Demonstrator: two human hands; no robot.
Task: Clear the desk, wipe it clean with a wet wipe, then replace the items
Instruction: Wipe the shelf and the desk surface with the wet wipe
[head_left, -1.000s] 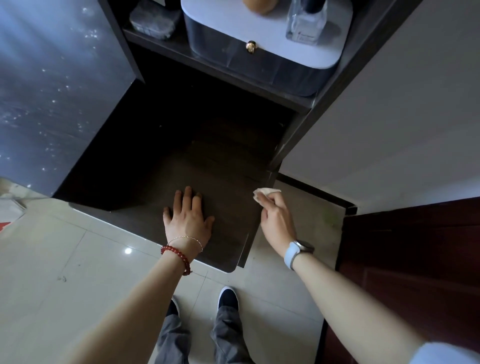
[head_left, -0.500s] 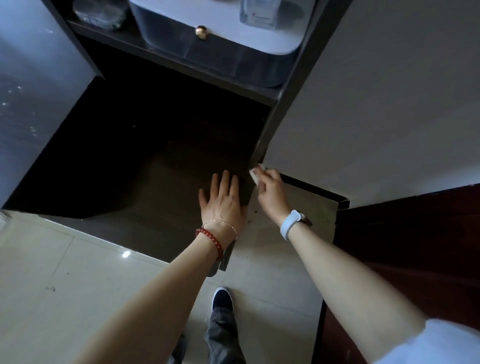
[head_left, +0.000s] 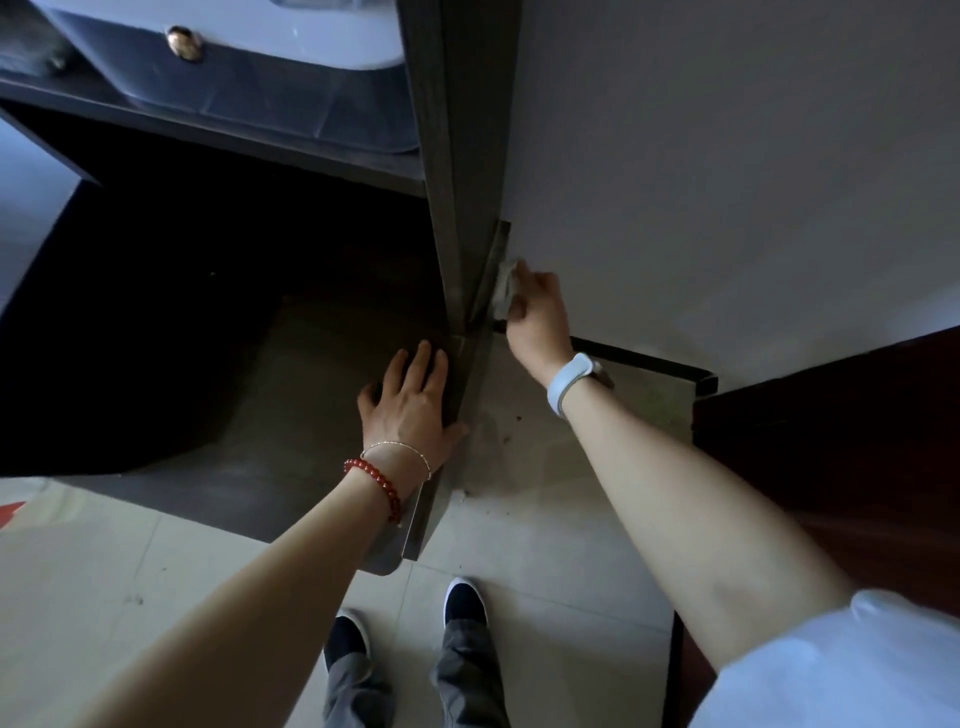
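Note:
The dark wooden desk top (head_left: 291, 395) fills the middle left, bare of items. My left hand (head_left: 413, 402) lies flat on it, fingers spread, close to its right edge. My right hand (head_left: 535, 312) is past that edge, fingers closed around a white wet wipe (head_left: 505, 291). The wipe is pressed against the outer side of the desk's upright side panel (head_left: 462, 208), between the panel and the wall.
A shelf above the desk carries a grey-white drawer box with a brass knob (head_left: 182, 41). A pale wall (head_left: 727, 156) stands at the right, a dark red door (head_left: 841, 457) lower right. My feet (head_left: 462, 605) stand on light floor tiles.
My right hand has carried the wipe from the desk's front right corner up along the right edge to the side panel. My left hand slid rightward across the desk top.

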